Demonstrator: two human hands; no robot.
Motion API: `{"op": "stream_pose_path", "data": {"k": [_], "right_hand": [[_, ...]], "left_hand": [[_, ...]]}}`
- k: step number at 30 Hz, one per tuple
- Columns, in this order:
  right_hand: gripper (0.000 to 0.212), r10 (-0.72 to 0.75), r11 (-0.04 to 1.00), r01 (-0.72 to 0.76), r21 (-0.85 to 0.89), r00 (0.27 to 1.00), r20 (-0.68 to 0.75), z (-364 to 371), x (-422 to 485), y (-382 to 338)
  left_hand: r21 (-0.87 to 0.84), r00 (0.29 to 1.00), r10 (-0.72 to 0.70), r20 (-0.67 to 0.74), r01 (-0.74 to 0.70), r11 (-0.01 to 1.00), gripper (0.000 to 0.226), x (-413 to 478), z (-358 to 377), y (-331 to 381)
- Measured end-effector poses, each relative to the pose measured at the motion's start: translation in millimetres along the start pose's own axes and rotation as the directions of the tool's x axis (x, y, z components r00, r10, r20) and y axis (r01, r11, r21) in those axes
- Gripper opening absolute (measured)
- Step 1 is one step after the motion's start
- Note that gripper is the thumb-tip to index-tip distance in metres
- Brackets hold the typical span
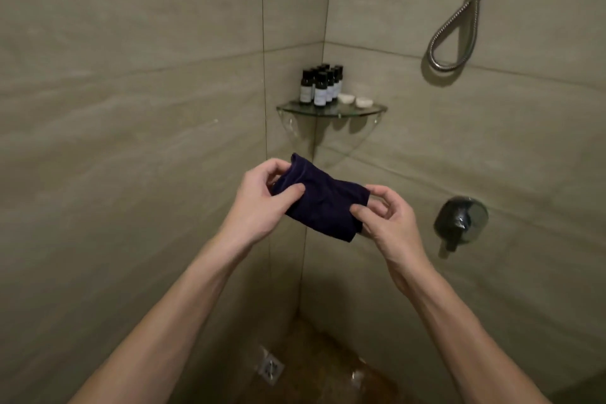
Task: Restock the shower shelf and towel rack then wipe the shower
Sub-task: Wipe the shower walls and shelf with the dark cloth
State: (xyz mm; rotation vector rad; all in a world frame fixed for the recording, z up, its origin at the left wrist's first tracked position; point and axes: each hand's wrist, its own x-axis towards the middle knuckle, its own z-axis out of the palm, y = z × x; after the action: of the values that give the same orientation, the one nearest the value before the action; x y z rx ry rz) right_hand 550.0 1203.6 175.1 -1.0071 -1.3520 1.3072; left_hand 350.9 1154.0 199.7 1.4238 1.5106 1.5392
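my left fingers (295,189) pinch one end of the dark cloth (323,203), thumb on top, and my right fingers (359,209) pinch the other end. the folded cloth is held between left hand (262,197) and right hand (390,223), clear of the wall. at 12 o'clock from it the glass corner shelf (331,110) carries a cluster of dark bottles (321,85) and two small white pieces (355,100), so i judge the shelf restocked. the towel rack is out of view, so i cannot tell its state. wiping looks not yet begun. the valve (460,218) at 3 o'clock, hose (459,26) at 1 o'clock and drain (270,367) at 6 o'clock remain.
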Motion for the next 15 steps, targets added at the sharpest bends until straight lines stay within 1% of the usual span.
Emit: {"op": "stream_pose_path", "data": {"k": [2,3,4,5,6,7,8,11,13,14,15], "right_hand": [[0.027,0.066,0.998,-0.067,-0.017,0.998,-0.012,7.8,33.9,14.2],[0.029,0.077,0.994,-0.080,-0.069,0.996,-0.044,12.3,48.9,22.6],[0.035,0.051,0.989,-0.063,-0.136,0.995,-0.090,16.4,62.3,33.1],[0.039,0.009,0.982,-0.033,-0.185,0.992,-0.129,19.6,71.5,42.5],[0.041,-0.030,0.983,0.004,-0.184,0.990,-0.140,22.4,77.6,52.2],[0.042,-0.050,0.987,0.034,-0.154,0.993,-0.103,25.4,80.9,60.3],[0.046,-0.055,0.992,0.051,-0.117,0.998,-0.029,27.9,84.1,69.8],[0.068,-0.045,0.998,0.049,-0.026,0.988,0.151,35.5,97.8,88.7],[0.081,-0.044,0.997,0.029,0.074,0.977,0.210,38.6,114.9,92.9],[0.084,-0.061,0.993,0.035,0.116,0.973,0.221,37.8,124.2,92.5],[0.080,-0.059,0.986,0.022,0.165,0.973,0.221,36.6,132.1,87.4]], "left_hand": [[0.112,0.998,0.049,0.032,-0.052,0.992,0.014,34.3,7.4,3.7],[0.194,0.996,0.062,0.057,-0.072,0.978,0.015,49.7,11.9,4.1],[0.307,0.994,0.070,0.086,-0.093,0.947,0.016,64.2,16.6,3.3],[0.444,0.991,0.071,0.113,-0.114,0.889,0.017,77.2,22.3,1.8],[0.573,0.989,0.061,0.132,-0.126,0.810,0.018,88.7,28.7,-0.3],[0.663,0.989,0.038,0.145,-0.126,0.738,0.019,98.4,36.0,-2.3],[0.714,0.988,0.005,0.152,-0.113,0.691,0.018,107.3,44.0,-4.4],[0.772,0.983,-0.084,0.162,-0.073,0.632,0.012,132.3,69.6,-13.6],[0.770,0.979,-0.126,0.158,-0.042,0.637,0.014,145.3,86.4,-21.5],[0.764,0.979,-0.134,0.156,-0.033,0.644,0.016,150.3,94.9,-26.7],[0.767,0.979,-0.124,0.159,-0.044,0.640,0.018,154.0,103.5,-31.0]]}}
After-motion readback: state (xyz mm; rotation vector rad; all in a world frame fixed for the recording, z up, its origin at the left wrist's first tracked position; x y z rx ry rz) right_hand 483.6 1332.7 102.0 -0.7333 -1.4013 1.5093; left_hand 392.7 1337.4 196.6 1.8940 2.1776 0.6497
